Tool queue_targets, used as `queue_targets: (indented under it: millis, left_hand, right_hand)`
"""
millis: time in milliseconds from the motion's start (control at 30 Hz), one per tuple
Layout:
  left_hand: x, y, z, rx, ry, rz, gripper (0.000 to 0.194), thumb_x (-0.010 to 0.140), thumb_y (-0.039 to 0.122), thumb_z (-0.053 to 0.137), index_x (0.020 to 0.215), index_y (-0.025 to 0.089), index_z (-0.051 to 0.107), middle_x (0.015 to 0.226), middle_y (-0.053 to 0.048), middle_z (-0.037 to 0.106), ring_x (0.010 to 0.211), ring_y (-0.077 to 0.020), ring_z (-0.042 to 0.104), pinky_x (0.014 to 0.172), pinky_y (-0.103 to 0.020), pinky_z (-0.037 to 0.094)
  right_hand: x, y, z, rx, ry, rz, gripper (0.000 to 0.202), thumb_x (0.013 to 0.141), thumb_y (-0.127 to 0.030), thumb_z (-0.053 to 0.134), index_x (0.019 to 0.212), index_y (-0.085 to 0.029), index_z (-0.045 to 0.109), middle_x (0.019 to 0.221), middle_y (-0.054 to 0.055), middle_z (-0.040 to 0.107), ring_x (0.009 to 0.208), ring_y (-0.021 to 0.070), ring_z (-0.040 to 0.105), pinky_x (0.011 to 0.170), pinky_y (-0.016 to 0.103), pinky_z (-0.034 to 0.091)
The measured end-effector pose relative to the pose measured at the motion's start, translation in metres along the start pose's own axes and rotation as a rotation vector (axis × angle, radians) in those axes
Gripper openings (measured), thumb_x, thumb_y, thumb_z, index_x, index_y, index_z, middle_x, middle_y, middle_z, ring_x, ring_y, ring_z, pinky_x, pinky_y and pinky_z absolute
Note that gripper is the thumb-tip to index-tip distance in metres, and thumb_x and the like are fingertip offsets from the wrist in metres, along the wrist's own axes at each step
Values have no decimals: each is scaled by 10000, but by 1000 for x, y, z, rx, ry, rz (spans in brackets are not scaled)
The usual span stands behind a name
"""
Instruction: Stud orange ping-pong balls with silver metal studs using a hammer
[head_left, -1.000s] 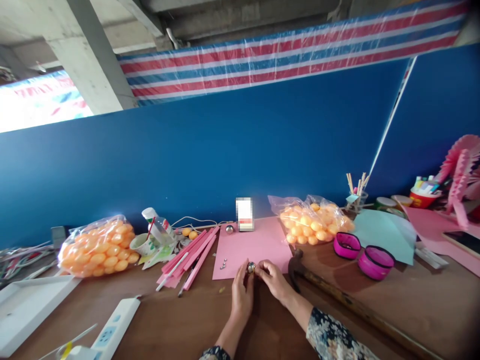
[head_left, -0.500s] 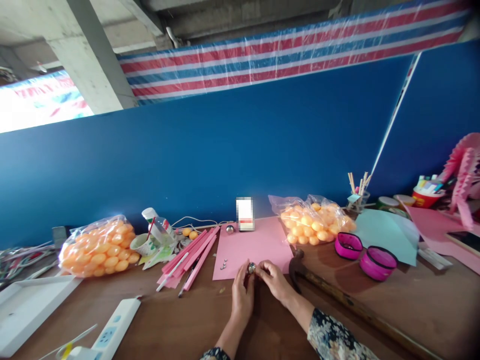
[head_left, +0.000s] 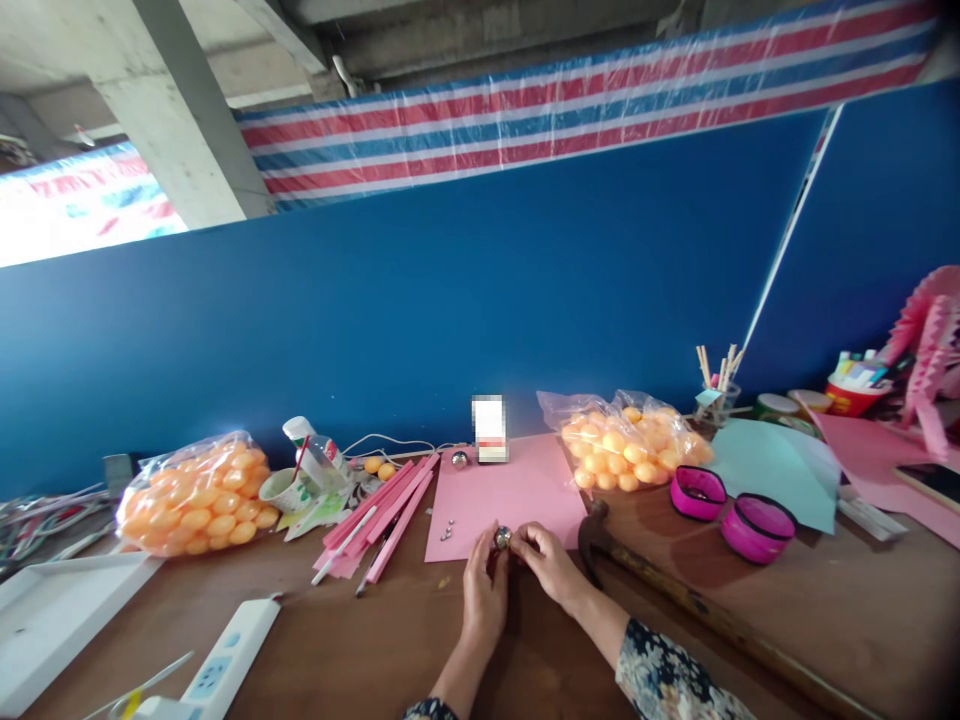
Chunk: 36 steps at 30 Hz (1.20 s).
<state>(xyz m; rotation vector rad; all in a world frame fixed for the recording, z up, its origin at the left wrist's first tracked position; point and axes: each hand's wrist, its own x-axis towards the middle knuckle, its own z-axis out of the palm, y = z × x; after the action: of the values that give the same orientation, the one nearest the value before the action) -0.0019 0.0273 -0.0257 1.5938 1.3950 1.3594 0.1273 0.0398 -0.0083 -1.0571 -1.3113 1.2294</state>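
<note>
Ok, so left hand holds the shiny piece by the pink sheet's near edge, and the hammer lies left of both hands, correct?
Not the hammer's side: the head view shows the hammer lying to the right of both hands, nearer the right hand. The left hand does hold the shiny piece by the pink sheet's near edge.

On my feed I see a small silvery object, a plain pink sheet, dark sleeves with pale floral print, orange balls, black-edged magenta bands, a blue partition and red-white-blue striped sheeting.
</note>
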Motion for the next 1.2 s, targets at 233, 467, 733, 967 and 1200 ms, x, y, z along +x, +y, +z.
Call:
queue_targets:
  millis: [233,467,733,967,1200]
  left_hand:
    - [0,-3,0,-9,-3,9,366,785,288,505,1137,192,539,1153,-107,578,1075,-234,530,936,-402,409]
    - [0,-9,1,-50,-16,-1,357,787,270,507,1131,181,530,1151,-117,572,1057,-237,545,930,-408,413]
    - [0,-14,2,-51,-16,-4,351,792,244,496,1136,181,514,1159,-116,561,1073,-235,534,934,-412,408]
    - [0,-11,1,-26,-15,-3,351,790,248,496,1134,179,519,1149,-111,565,1071,-226,532,942,-404,400]
    - [-1,-11,1,-35,-17,3,357,790,261,497,1137,179,518,1154,-112,563,1071,-223,534,943,-397,400]
  right_hand:
    - [1,6,0,-7,-3,13,283,758,-450,547,705,-172,543,644,-9,512,610,136,487,584,255,408]
    - [1,10,0,-4,-12,14,289,766,-456,534,728,-170,552,659,-1,540,628,143,516,599,255,432]
    - [2,10,0,-9,-16,4,268,781,-428,525,723,-167,547,664,3,543,636,140,518,599,246,433]
    - [1,3,0,-32,-8,-25,259,780,-408,535,681,-169,534,644,-13,505,623,128,487,604,238,412]
    - [1,6,0,-47,-12,-11,248,784,-407,526,711,-171,537,657,-9,513,627,131,497,593,236,422]
